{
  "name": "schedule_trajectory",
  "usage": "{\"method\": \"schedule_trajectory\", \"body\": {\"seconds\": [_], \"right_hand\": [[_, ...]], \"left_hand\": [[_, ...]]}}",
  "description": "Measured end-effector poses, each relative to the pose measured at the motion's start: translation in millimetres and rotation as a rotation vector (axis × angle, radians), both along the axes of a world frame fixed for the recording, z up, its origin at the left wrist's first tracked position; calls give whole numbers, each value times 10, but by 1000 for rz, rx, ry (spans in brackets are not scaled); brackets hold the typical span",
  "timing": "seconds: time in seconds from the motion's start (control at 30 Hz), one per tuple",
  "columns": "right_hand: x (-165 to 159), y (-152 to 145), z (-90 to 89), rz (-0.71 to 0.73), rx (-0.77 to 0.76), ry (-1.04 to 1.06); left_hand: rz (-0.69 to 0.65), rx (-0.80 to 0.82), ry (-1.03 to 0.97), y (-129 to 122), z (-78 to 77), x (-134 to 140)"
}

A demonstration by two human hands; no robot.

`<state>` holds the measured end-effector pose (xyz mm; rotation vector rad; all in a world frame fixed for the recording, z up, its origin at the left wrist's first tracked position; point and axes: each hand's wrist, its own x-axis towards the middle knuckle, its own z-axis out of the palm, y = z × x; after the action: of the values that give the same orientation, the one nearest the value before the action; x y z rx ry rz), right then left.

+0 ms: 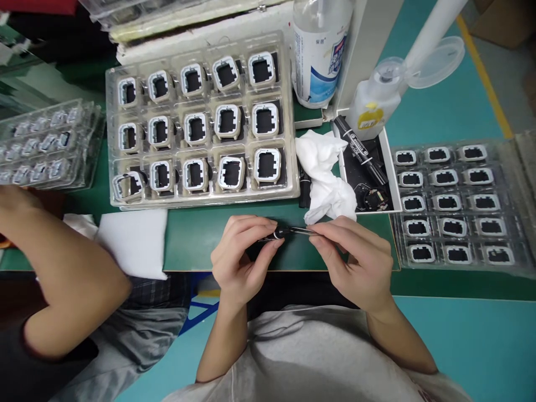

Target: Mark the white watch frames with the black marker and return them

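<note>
My left hand (pixel 245 251) pinches a black marker (pixel 281 231) with a pale band, and most of its barrel is hidden by the fingers. My right hand (pixel 355 254) is closed on slim metal tweezers (pixel 300 230). Their thin end meets the tip of the marker, between the two hands. Both hands are above the near edge of the green table (pixel 190 245). Just beyond them lie crumpled white tissues (pixel 330 190).
A clear tray (pixel 201 198) of square watch-like frames lies ahead, with stacked trays (pixel 452 215) at right. A white box (pixel 395 190) holds a marker (pixel 362 151) and a squeeze bottle (pixel 372 106). A spray bottle (pixel 318 61) stands behind. Someone's arm (pixel 71 285) reaches in at left beside a white cloth (pixel 133 240).
</note>
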<state>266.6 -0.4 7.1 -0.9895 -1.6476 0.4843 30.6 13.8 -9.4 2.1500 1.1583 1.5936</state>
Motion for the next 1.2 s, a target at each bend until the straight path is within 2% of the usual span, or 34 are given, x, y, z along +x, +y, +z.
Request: {"method": "schedule_trajectory", "body": {"seconds": [0.43,0.8,1.2], "right_hand": [[-14,-12,-6,-8,-5,-2],[-14,-18,-3,-10,-20,-16],[-15,-13,-11,-21,5,-10]], "left_hand": [[-1,-10,-37,-6,-15,12],[70,1,5,-35,-39,9],[10,15,-49,-11,-43,6]]}}
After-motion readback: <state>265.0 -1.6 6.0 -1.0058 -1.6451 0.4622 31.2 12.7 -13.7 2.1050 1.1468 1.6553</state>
